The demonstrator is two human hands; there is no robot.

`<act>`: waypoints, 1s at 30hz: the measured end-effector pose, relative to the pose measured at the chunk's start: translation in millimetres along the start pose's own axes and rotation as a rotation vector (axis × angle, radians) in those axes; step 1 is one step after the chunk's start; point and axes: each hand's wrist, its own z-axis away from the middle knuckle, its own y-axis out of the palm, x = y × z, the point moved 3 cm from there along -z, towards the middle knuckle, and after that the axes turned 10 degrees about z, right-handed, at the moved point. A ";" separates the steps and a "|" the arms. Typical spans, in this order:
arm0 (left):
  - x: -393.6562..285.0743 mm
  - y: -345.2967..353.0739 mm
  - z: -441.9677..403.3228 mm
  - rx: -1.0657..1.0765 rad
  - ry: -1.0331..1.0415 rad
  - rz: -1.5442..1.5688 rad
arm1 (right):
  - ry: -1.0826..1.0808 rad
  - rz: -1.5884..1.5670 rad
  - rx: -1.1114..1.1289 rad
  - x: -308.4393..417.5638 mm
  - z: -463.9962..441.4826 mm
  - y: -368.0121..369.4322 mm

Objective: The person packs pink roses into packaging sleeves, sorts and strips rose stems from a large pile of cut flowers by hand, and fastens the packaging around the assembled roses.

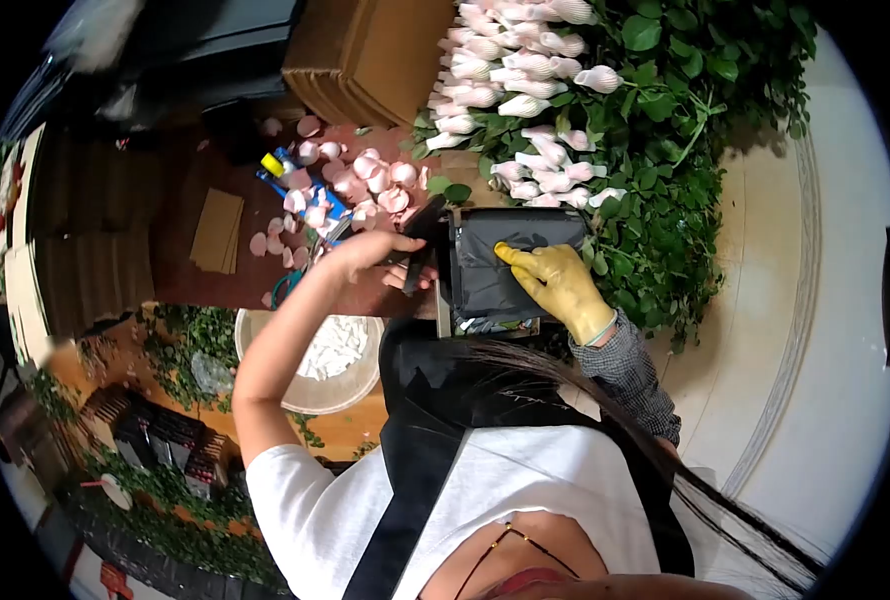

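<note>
My left hand [390, 258], bare, has its fingers around a dark, flat, strip-like piece [421, 250] whose exact kind I cannot make out. Right beside it is a rectangular block or box covered in black plastic [485, 285]. My right hand [555, 285] wears a yellow glove and rests on that black plastic, fingers stretched out. Pink-white roses in netted sleeves [525, 70] lie with their leafy stems [665, 210] just beyond and to the right. Loose pink petals [370, 185] are scattered beyond my left hand.
A round tub [365, 385] of small white pieces stands below my left forearm. Stacked cardboard [365, 60] rises at the back. Flat brown card pieces [218, 232] and a blue tool with a yellow end [273, 165] lie on the reddish table [170, 215].
</note>
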 end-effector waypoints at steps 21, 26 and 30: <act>106.5 136.4 23.7 -0.860 1.046 -0.810 | 0.115 -1.270 0.083 45.5 93.0 7.7; 85.4 221.9 3.0 -0.305 1.041 -1.328 | 0.485 -1.520 0.185 -7.1 131.9 -18.4; 28.7 216.2 -42.2 -0.545 1.138 -1.586 | 0.713 -0.563 0.058 -64.3 171.9 -38.3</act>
